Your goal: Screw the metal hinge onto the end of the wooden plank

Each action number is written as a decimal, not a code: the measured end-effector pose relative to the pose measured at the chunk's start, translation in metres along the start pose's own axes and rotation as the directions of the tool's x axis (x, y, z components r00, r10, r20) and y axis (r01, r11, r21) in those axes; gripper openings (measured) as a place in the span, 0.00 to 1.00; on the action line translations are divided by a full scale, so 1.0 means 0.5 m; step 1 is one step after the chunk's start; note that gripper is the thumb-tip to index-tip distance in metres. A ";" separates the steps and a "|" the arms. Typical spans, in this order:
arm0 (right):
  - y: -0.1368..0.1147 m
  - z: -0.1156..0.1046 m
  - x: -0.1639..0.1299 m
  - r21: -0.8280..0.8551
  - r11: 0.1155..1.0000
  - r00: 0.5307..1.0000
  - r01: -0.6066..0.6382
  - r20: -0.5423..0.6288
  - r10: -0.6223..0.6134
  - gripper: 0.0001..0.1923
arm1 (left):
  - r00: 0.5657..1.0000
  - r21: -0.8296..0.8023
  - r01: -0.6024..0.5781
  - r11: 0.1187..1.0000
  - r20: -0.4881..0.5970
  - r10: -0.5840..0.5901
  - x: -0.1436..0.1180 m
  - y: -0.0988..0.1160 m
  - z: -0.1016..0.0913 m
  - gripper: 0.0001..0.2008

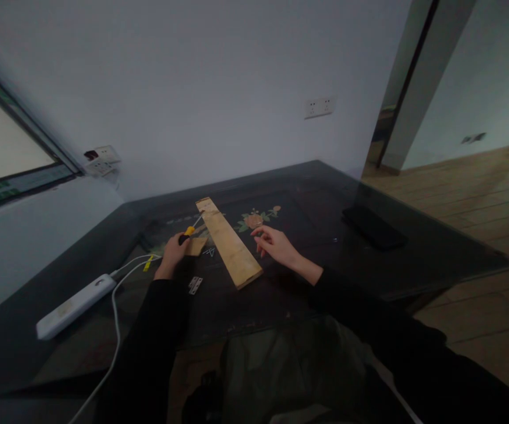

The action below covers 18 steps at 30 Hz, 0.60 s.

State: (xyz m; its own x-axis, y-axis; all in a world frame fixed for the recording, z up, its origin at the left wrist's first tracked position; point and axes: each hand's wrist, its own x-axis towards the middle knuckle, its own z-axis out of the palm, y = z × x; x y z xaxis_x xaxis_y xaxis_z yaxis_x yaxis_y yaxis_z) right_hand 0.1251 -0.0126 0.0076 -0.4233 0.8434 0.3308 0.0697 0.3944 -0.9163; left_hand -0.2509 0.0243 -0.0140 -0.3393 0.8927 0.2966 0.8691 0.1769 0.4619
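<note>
A yellow-handled screwdriver (189,230) is gripped in the left hand (173,253), closed around the handle, at a dark glass-topped desk (325,235) seen from a head-worn camera. The tool's shaft is pointed up and to the right, its tip brought against the left edge of a long wooden board (229,244) near the far end. The board is laid on the desk with its long axis running from far-left to near-right, between the two hands. A smaller piece of wood (197,245) is seen just beside the left hand, touching or nearly touching the board's left edge. The right hand (276,244) is held loosely open, fingers half curled, just to the right of the board and apart from it; nothing is held in it. The left hand is thus the nearer to the board's working edge. A small metal hinge (195,285) is lying on the desk nearer the person, below the left hand. A white power strip (75,305) with its cable is set well to the left, and a dark flat object (373,228) well to the right.
</note>
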 end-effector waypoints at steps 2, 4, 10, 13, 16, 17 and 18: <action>-0.002 0.001 0.000 -0.011 1.000 1.000 -0.009 0.006 0.009 0.08 | 1.000 0.004 -0.018 1.000 -0.013 0.018 -0.001 -0.001 0.011 0.20; -0.005 0.002 -0.001 -0.011 1.000 1.000 -0.015 0.006 0.015 0.09 | 0.999 0.031 -0.020 0.999 -0.025 0.021 -0.003 0.003 0.021 0.20; -0.005 0.003 -0.002 -0.036 0.999 0.999 -0.032 -0.003 0.032 0.11 | 0.999 0.105 -0.013 0.994 -0.045 0.018 -0.006 0.013 0.038 0.21; -0.007 0.003 -0.003 -0.068 0.997 1.000 -0.028 0.005 0.029 0.11 | 0.996 0.098 -0.006 0.995 -0.083 0.014 -0.006 0.003 0.038 0.21; -0.010 0.001 -0.005 -0.092 0.995 0.999 -0.027 0.015 0.029 0.10 | 0.993 0.072 -0.002 0.997 -0.120 0.011 -0.004 -0.010 0.037 0.21; -0.011 0.000 -0.005 -0.094 0.995 0.999 -0.029 0.016 0.031 0.10 | 0.992 0.061 0.003 0.998 -0.128 0.005 -0.003 -0.013 0.037 0.21; -0.011 0.000 -0.005 -0.095 0.995 0.999 -0.031 0.015 0.033 0.10 | 0.991 0.052 0.009 0.999 -0.130 -0.002 -0.003 -0.014 0.037 0.21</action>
State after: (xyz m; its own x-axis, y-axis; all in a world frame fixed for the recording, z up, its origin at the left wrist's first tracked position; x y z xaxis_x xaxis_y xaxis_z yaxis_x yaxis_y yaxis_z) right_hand 0.1260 -0.0170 0.0118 -0.4347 0.8502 0.2969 0.1684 0.4006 -0.9007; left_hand -0.2498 0.0297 -0.0333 -0.3854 0.8306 0.4019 0.8834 0.2064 0.4207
